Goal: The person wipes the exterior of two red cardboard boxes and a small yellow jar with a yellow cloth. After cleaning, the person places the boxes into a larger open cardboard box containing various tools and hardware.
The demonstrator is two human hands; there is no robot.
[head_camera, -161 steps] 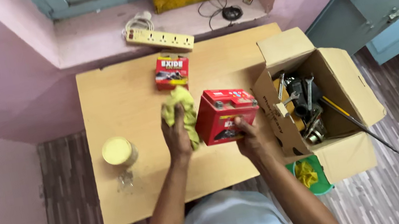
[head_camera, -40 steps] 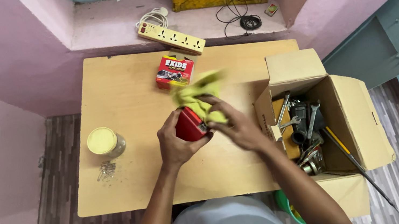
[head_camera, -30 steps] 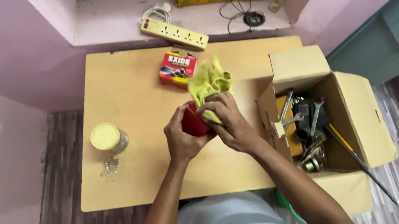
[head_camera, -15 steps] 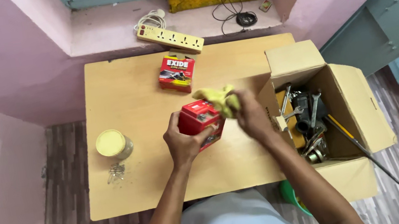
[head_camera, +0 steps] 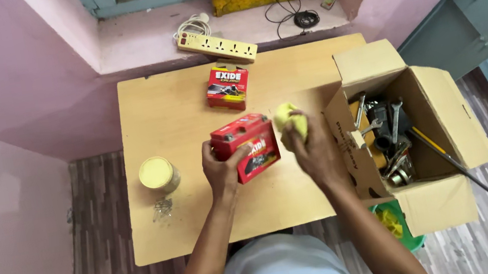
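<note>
On a pale wooden table (head_camera: 192,220) set against pink walls, the left hand (head_camera: 222,171) has its fingers wrapped around a red battery (head_camera: 246,147), holding it just above the tabletop, or perhaps resting on it. The right hand (head_camera: 313,148) is closed on a bunched yellow cloth (head_camera: 289,119) just beside the battery. An open cardboard box (head_camera: 447,114) of tools stands at the table's right, over striped flooring.

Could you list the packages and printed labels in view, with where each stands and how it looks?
Red battery: block in the left hand, mid-table, its label red, white and black.
Small red box: table's far edge, rectangular, red and yellow with white print.
Cardboard box: table's right end, brown, flaps open, dark print on its side, tools inside.
Jar: table's left, round, yellow lid.
</note>
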